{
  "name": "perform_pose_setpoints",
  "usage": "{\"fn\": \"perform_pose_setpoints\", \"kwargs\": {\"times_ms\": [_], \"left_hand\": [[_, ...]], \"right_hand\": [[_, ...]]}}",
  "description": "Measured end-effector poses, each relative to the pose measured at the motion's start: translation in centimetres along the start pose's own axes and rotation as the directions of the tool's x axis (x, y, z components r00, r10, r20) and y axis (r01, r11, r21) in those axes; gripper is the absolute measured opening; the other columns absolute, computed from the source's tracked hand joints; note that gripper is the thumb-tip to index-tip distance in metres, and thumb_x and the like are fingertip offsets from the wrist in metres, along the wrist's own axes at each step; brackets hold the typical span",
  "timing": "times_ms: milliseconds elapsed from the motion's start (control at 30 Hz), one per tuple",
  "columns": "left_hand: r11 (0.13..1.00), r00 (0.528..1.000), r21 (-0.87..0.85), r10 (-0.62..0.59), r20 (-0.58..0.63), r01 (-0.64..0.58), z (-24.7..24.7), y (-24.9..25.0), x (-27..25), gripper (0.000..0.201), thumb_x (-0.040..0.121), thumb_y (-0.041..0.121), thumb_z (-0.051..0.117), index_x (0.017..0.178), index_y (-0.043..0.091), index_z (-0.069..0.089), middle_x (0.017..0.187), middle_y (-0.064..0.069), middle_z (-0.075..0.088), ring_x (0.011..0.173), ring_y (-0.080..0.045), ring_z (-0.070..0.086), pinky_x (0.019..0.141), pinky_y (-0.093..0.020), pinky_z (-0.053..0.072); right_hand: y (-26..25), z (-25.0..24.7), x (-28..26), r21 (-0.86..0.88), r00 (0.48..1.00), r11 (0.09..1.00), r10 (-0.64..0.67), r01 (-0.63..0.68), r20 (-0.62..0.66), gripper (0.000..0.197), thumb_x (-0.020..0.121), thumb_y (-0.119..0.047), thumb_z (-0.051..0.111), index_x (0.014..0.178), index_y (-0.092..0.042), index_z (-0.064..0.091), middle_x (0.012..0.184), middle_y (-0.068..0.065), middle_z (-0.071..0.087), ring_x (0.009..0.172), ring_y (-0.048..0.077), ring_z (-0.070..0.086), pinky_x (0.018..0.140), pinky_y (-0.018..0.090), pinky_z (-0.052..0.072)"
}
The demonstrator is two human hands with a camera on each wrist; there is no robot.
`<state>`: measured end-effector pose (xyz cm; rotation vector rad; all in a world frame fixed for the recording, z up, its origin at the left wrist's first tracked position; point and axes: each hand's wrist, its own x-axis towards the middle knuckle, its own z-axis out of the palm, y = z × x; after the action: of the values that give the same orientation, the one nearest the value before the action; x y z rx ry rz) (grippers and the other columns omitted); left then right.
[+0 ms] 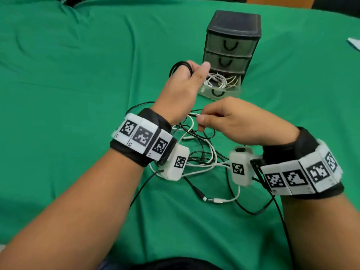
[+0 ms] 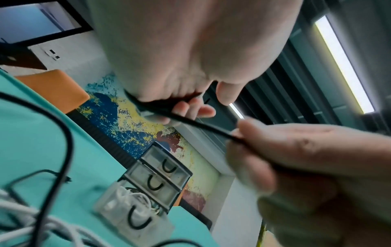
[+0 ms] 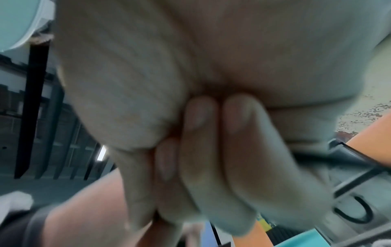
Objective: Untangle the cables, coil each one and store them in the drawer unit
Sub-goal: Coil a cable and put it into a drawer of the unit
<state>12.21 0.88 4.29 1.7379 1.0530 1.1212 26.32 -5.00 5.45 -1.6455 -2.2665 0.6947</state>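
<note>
left hand (image 1: 182,88) grips looped black cable (image 1: 178,66) | right hand (image 1: 241,121) pinches its taut strand

Both forearms are bare, and each wrist wears a black fabric wristband (image 1: 153,121) overlaid with a strap of white tiles (image 1: 143,140) printed with black-and-white square code markers. At left of centre in the head view, a small white camera box (image 1: 176,162) bearing one such marker hangs from the inner side of the left wrist. A matching white box with a dark lens (image 1: 241,165) sits at the right wrist, right of centre, with a thin black lead (image 1: 280,213) trailing down toward the lower right.
</note>
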Motion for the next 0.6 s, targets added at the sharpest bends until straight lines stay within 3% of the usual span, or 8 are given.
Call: {"fn": "perform_pose_setpoints", "kwargs": {"times_ms": [67, 167, 267, 333, 433, 533, 600], "left_hand": [[0.983, 0.993, 0.178, -0.052, 0.104, 0.033, -0.3, -0.6, -0.4, 0.038, 0.097, 0.052, 0.04, 0.076, 0.021, 0.046, 0.067, 0.012, 0.041, 0.062, -0.006, 0.039, 0.068, -0.029, 0.033], [0.952, 0.954, 0.286, -0.179, 0.239, 0.107, -0.6, -1.0, -1.3, 0.052, 0.103, 0.054, 0.026, 0.072, 0.018, 0.049, 0.064, 0.008, 0.041, 0.057, -0.01, 0.038, 0.061, -0.031, 0.031], [0.966, 0.914, 0.185, -0.235, 0.331, 0.181, 0.0, -1.0, -2.2, 0.06, 0.102, 0.057, 0.02, 0.067, 0.018, 0.049, 0.055, 0.008, 0.042, 0.056, -0.017, 0.037, 0.058, -0.031, 0.029], [0.97, 0.882, 0.049, -0.236, 0.409, 0.237, 0.6, -0.7, -2.7, 0.062, 0.103, 0.056, 0.018, 0.06, 0.016, 0.04, 0.051, 0.004, 0.034, 0.055, -0.019, 0.029, 0.055, -0.033, 0.021], [0.924, 0.854, -0.164, -0.238, 0.462, 0.347, 1.0, -0.1, -3.0, 0.062, 0.101, 0.057, 0.022, 0.055, 0.017, 0.029, 0.054, -0.002, 0.021, 0.05, -0.017, 0.019, 0.052, -0.033, 0.011], [0.92, 0.856, -0.2, -0.21, 0.472, 0.336, 1.2, 0.4, -3.0, 0.061, 0.102, 0.054, 0.027, 0.052, 0.019, 0.026, 0.051, -0.001, 0.021, 0.047, -0.015, 0.015, 0.047, -0.023, 0.012], [0.915, 0.861, -0.242, -0.177, 0.477, 0.323, 1.4, 0.9, -3.1, 0.061, 0.104, 0.045, 0.031, 0.049, 0.021, 0.027, 0.049, 0.0, 0.021, 0.045, -0.013, 0.013, 0.045, -0.019, 0.014]], "right_hand": [[-0.2, -0.9, -0.6, 0.051, 0.999, 0.999, -0.017, 0.019, -0.044, 0.03, 0.095, -0.042, 0.058, 0.074, -0.024, 0.07, 0.052, -0.003, 0.043, 0.048, 0.008, 0.035, 0.05, 0.023, 0.03], [0.2, -2.3, -1.4, 0.161, 0.965, 0.982, -0.058, 0.102, -0.254, 0.027, 0.095, -0.032, 0.062, 0.077, -0.014, 0.07, 0.051, -0.008, 0.041, 0.048, 0.004, 0.033, 0.047, 0.017, 0.026], [0.9, -2.6, -1.4, 0.266, 0.911, 0.955, -0.013, 0.133, -0.411, 0.024, 0.097, -0.021, 0.061, 0.082, -0.003, 0.069, 0.047, -0.015, 0.046, 0.045, -0.001, 0.037, 0.047, 0.009, 0.028], [1.2, -2.2, -1.0, 0.311, 0.888, 0.938, 0.009, 0.151, -0.46, 0.019, 0.097, -0.018, 0.061, 0.085, -0.005, 0.069, 0.045, -0.023, 0.048, 0.045, -0.004, 0.041, 0.048, 0.006, 0.03], [1.5, -1.6, -0.2, 0.341, 0.855, 0.924, 0.03, 0.174, -0.518, 0.02, 0.096, -0.023, 0.063, 0.084, -0.009, 0.071, 0.048, -0.019, 0.045, 0.048, 0.001, 0.035, 0.048, 0.01, 0.026], [2.0, -1.3, 0.4, 0.355, 0.831, 0.916, 0.046, 0.186, -0.555, 0.02, 0.096, -0.025, 0.063, 0.084, -0.011, 0.07, 0.056, -0.016, 0.046, 0.055, 0.002, 0.034, 0.053, 0.014, 0.028], [2.1, -1.1, 0.7, 0.362, 0.829, 0.912, 0.047, 0.192, -0.557, 0.025, 0.096, -0.028, 0.063, 0.085, -0.007, 0.07, 0.063, 0.002, 0.05, 0.062, 0.005, 0.036, 0.056, 0.021, 0.031]]}}
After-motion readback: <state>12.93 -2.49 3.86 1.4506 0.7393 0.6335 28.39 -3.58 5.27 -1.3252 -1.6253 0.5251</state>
